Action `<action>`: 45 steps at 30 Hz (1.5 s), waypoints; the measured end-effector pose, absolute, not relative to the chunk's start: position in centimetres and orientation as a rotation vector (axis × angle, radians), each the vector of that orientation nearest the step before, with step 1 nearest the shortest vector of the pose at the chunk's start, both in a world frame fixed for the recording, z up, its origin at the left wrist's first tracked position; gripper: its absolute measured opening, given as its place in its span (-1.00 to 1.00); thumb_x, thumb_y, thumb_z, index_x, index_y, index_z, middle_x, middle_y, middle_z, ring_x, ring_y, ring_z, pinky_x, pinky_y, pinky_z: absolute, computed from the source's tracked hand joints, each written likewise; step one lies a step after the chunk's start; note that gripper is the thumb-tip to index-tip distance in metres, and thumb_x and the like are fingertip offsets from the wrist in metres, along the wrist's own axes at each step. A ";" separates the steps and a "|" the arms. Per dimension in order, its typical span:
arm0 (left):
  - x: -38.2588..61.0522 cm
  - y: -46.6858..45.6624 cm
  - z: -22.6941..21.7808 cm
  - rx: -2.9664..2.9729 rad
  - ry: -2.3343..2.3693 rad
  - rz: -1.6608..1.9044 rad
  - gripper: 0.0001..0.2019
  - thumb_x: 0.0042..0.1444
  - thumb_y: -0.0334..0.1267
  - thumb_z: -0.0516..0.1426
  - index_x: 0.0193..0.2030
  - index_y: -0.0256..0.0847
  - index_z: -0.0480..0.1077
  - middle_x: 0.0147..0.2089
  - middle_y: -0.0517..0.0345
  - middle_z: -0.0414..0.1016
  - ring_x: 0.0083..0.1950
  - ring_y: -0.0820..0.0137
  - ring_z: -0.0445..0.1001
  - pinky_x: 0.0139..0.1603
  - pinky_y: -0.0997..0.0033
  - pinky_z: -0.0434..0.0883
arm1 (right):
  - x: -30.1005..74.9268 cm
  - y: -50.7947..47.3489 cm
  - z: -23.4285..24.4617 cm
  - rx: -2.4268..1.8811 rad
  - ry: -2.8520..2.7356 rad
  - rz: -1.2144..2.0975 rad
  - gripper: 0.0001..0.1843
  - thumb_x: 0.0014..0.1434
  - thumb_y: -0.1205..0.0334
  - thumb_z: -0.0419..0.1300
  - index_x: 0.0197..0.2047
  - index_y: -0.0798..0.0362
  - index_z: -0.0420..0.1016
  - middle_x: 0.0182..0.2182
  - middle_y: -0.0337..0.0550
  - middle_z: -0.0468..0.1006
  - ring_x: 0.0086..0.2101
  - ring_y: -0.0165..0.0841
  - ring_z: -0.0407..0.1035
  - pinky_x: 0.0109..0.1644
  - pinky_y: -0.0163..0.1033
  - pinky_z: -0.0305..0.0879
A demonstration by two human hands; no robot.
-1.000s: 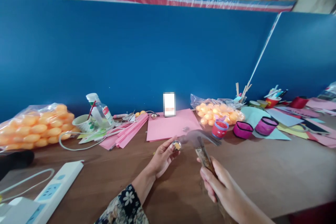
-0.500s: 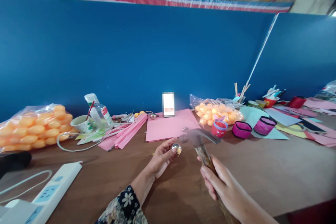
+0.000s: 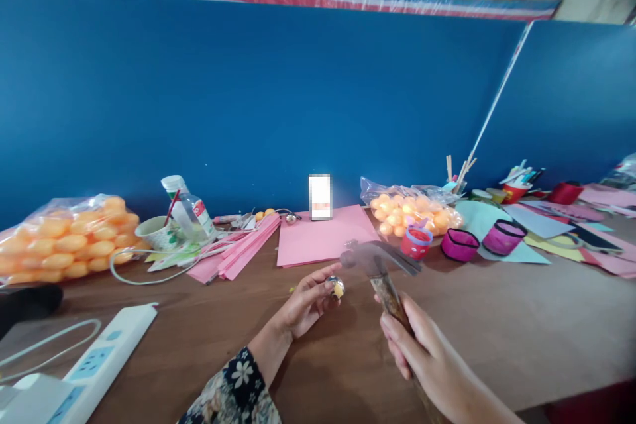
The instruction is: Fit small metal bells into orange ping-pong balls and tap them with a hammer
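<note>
My left hand (image 3: 309, 301) pinches a small shiny silver ball (image 3: 337, 287) between thumb and fingers, just over the brown table. A yellowish patch shows on the ball's near side; its exact kind I cannot make out. Wrapped round the wooden handle of a claw hammer (image 3: 385, 288) is my right hand (image 3: 415, 338). The hammer's metal head is up and to the right of the ball, apart from it, with the claw pointing right. Beyond my hands lie pink paper sheets (image 3: 298, 244), with a small clear item at their near right edge.
Bags of orange balls (image 3: 64, 238) (image 3: 415, 212) lie left and right. A white power strip (image 3: 106, 351) stands near left, with a paper cup (image 3: 154, 232) and a plastic bottle (image 3: 191, 212) behind. Magenta fabric rings (image 3: 460, 245) and a red cup (image 3: 416, 243) sit to the right.
The ball in my left hand has turned a little and shows more of its yellowish patch. Both hands keep their holds and nearly their places; the view has shifted slightly.
</note>
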State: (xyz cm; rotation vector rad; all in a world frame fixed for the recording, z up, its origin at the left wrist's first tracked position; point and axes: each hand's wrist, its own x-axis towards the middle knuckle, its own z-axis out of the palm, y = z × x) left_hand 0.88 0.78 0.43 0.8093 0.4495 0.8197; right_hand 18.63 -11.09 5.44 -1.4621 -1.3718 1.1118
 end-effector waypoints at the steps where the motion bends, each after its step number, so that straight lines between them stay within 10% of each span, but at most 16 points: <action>1: 0.8 0.7 0.5 0.788 0.431 0.807 -0.57 0.00 -0.36 0.17 0.06 -0.22 0.31 -0.29 0.10 0.41 -0.33 0.53 0.36 -0.28 0.49 0.34 | 18.6 -11.1 5.2 -1.480 -1.374 1.091 -0.72 0.20 -0.01 -0.08 -0.19 0.03 0.19 -0.60 -0.38 0.17 -0.63 -0.51 0.10 -0.58 -0.40 0.14; 45: 1.4 1.4 -0.4 0.808 0.530 1.092 -0.72 -0.21 -0.44 0.29 -0.29 -0.24 0.39 -0.34 0.17 0.48 -0.32 0.51 0.43 -0.22 0.51 0.28 | 18.3 -11.5 4.6 -1.485 -1.364 1.167 -0.71 0.20 -0.02 -0.07 -0.19 0.03 0.20 -0.57 -0.36 0.20 -0.61 -0.52 0.11 -0.57 -0.41 0.16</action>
